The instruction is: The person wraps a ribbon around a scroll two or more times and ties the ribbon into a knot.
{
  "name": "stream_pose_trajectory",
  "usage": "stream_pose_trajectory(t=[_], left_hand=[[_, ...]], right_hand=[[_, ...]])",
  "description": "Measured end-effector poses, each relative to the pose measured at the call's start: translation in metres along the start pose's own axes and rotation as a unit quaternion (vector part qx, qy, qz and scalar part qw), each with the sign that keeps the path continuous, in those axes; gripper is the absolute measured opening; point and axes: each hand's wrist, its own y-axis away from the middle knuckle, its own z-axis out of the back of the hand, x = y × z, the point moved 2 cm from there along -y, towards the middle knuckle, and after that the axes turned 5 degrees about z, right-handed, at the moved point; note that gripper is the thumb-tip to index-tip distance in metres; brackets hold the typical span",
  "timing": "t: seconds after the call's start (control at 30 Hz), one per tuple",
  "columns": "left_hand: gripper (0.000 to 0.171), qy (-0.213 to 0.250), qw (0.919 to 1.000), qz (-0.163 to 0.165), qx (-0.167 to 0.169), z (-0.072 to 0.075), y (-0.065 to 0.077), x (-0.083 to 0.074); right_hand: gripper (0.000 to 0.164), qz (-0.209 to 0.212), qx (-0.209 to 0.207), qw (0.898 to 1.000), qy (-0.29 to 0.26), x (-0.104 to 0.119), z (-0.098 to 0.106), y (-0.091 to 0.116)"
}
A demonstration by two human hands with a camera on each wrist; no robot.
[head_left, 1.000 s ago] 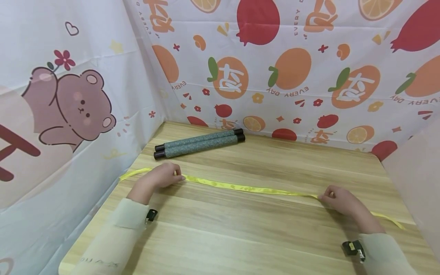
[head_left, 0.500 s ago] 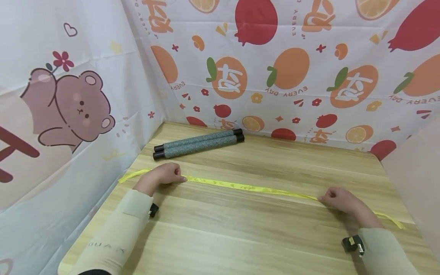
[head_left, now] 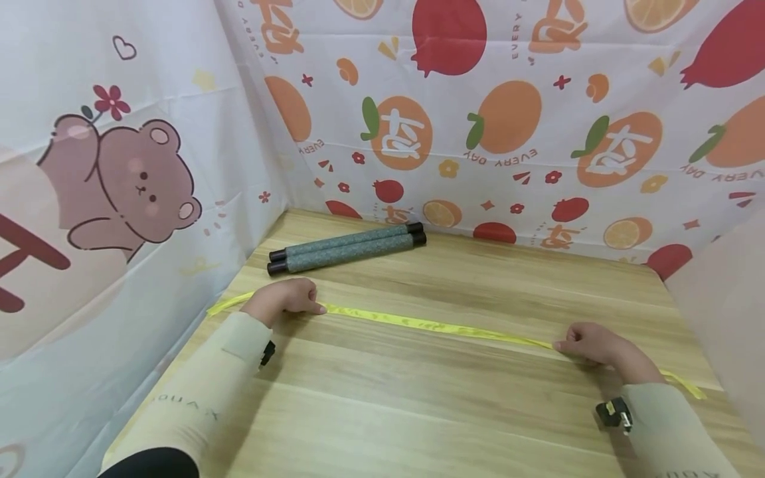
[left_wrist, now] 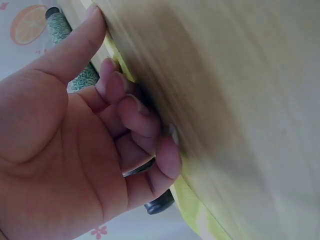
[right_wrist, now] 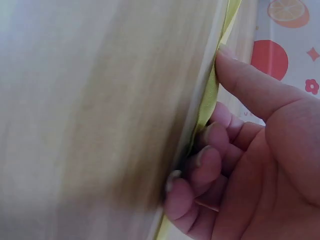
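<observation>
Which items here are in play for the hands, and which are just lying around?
In play:
- yellow ribbon, laid flat across the table
- left hand, fingers curled on the ribbon near its left end
- right hand, fingers curled on it near the right end

Lying about:
- two patterned tubes at the back, untouched

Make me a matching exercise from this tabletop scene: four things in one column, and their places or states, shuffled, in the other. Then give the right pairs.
Things
1. long yellow satin ribbon
2. pair of green patterned rolls with black end caps
3. left hand
4. right hand

Places or states
A. lies at the back of the light wooden table, near the fruit-print cloth backdrop
B. presses the ribbon near its end by the bear-print cloth
C. stretched flat across the table between both hands
D. presses the ribbon on the side away from the bear

Pairs: 1-C, 2-A, 3-B, 4-D
</observation>
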Motion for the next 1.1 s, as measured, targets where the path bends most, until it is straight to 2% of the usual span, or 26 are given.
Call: stream_pose_trajectory(t=[0.13,0.27,0.47,0.57,0.67,0.77,0.83,0.9,1.0,1.1], left_hand=[[0.039,-0.001,0.9997,0.016,0.018,0.003,0.002,-0.004],[0.039,-0.020,0.9992,0.012,0.034,0.003,0.001,-0.008],[0.034,-0.083,0.9951,0.000,0.052,0.006,0.001,-0.011],[0.042,-0.117,0.9911,-0.008,0.063,0.005,0.000,-0.017],[0.054,-0.131,0.9890,0.004,0.069,0.006,0.000,-0.024],[0.056,-0.133,0.9884,0.016,0.072,0.011,0.000,-0.031],[0.053,-0.127,0.9900,0.012,0.061,0.017,-0.001,-0.035],[0.045,-0.102,0.9939,0.010,0.041,0.023,-0.003,-0.038],[0.034,-0.069,0.9974,-0.008,-0.020,0.033,-0.007,-0.040],[0.031,-0.045,0.9953,-0.028,-0.082,0.039,-0.009,-0.043]], right_hand=[[0.039,-0.015,0.014,1.000,0.002,0.001,0.002,-0.001],[0.037,-0.022,0.016,1.000,-0.003,0.000,0.003,0.001],[0.037,-0.012,0.016,1.000,-0.019,0.002,0.000,0.000],[0.036,-0.016,0.020,0.999,-0.028,0.003,-0.002,-0.001],[0.036,-0.023,0.020,0.999,-0.028,0.002,-0.003,0.000],[0.037,-0.031,0.017,0.999,-0.029,0.002,-0.004,0.000],[0.038,-0.032,0.016,0.999,-0.028,0.002,-0.004,0.001],[0.040,-0.035,0.017,0.999,-0.027,0.002,-0.004,0.001],[0.042,-0.038,0.020,0.999,-0.024,0.003,-0.004,0.000],[0.043,-0.036,0.018,0.999,-0.023,0.004,-0.004,0.000]])
